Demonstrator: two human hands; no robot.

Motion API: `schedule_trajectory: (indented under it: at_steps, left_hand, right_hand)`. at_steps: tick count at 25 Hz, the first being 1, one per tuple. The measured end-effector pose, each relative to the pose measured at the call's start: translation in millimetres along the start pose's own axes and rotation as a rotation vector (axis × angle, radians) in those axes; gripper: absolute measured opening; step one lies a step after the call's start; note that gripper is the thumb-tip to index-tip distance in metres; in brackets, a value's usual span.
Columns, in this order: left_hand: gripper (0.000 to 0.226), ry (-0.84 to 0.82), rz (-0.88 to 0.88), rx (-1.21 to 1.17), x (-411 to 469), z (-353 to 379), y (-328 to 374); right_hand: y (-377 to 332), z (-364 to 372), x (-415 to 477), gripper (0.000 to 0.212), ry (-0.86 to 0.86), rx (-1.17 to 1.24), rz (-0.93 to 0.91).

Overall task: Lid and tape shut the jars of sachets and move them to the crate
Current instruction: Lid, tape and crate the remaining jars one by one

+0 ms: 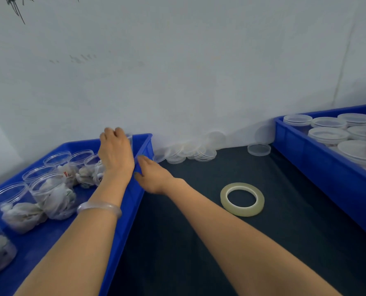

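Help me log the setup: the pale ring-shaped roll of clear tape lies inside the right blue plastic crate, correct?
No. The head view shows the pale ring-shaped roll of clear tape lying on the dark mat, left of the right blue plastic crate, not inside it.

Pale scuffed wall point(177, 60) behind dark tabletop point(167, 242)

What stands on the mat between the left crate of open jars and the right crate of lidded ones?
The tape roll lies flat on the mat, roughly midway, probably low enough to carry over. The loose lids sit back by the wall, off the line. The left crate and right crate walls also need clearing.
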State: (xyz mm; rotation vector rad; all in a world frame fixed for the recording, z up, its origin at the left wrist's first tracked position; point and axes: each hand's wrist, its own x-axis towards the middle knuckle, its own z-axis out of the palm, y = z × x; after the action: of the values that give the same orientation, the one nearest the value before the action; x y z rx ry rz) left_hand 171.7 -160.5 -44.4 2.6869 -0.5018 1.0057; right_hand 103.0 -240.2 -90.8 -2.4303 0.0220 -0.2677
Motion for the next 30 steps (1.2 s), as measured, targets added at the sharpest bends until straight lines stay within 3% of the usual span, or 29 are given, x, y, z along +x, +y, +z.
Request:
schedule_trajectory:
  at_steps: [2, 5, 11, 13, 15, 17, 18, 19, 21, 23, 25, 30]
  left_hand:
    - [0.018, 0.171, 0.105, -0.047, -5, -15, 16]
    - [0.016, 0.251, 0.189, -0.219, -32, -24, 45]
    - [0.014, 0.025, 0.203, -0.644, -128, 12, 75]
    - [0.027, 0.059, 0.183, -0.657, -135, 23, 80]
    - [0.059, 0.070, 0.013, -0.801, -135, 33, 85]
    - [0.085, -0.140, -0.219, -1.162, -136, 42, 88]
    - [0.086, -0.285, -0.284, -1.291, -137, 49, 88]
    - [0.083, -0.399, -0.307, -1.345, -138, 54, 87]
    - [0.078, -0.467, -0.301, -1.345, -137, 63, 85]
    - [0.078, -0.449, -0.305, -1.356, -137, 66, 86]
    - [0.078, -0.428, -0.307, -1.354, -138, 66, 91]
    - [0.076, -0.414, -0.336, -1.365, -141, 63, 96]
  right_hand:
    - [3, -2, -13, 0.080, 0.162, 0.075, 0.037]
    - [17, -6, -40, 0.108, 0.408, 0.131, 0.052]
    - [75, -4, -90, 0.086, 0.498, 0.259, 0.120]
    - [88, -2, -99, 0.081, 0.496, 0.354, 0.067]
    - [95, -2, -104, 0.089, 0.433, 0.439, 0.020]
    - [106, -7, -107, 0.095, 0.317, 0.441, -0.037]
    - [112, -13, -108, 0.090, 0.248, 0.451, -0.046]
    - [118, -20, -106, 0.079, 0.211, 0.508, -0.031]
    - [135, -36, -95, 0.061, 0.287, 0.549, 0.085]
    - [154, -52, -79, 0.053, 0.378, 0.233, 0.292]
    - [172, -60, -61, 0.052, 0.268, -0.054, 0.387]
    - [196, -65, -20, 0.085, 0.132, -0.223, 0.379]
